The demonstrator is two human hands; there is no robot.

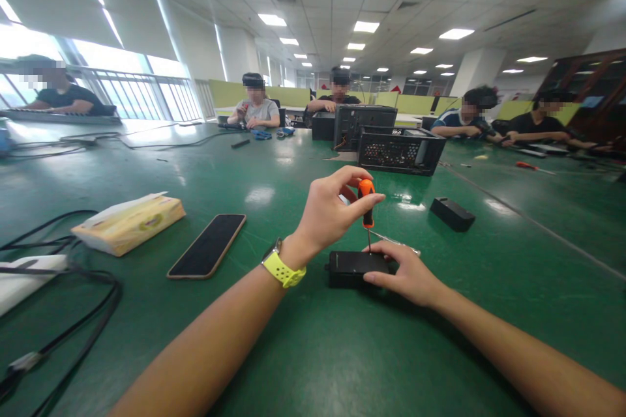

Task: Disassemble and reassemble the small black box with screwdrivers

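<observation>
My left hand (337,205), with a yellow watch strap at its wrist, grips an orange and black screwdriver (366,195) by the handle. The screwdriver stands upright, its thin shaft pointing down to the top of a black box (349,267). Around the right end of that box are the fingers and thumb of my right hand (403,273), pressing it to the table. Just behind the right hand lies a thin, light-coloured rod (401,244), partly hidden. Whether the screwdriver tip sits in a screw is too small to tell.
A second black box (452,214) lies to the right. A phone (208,246), a tissue pack (130,221) and black cables (105,300) are on the left. Computer cases (401,150) stand farther back on the green table (274,345). Several people sit around it. Another screwdriver (528,166) lies far right.
</observation>
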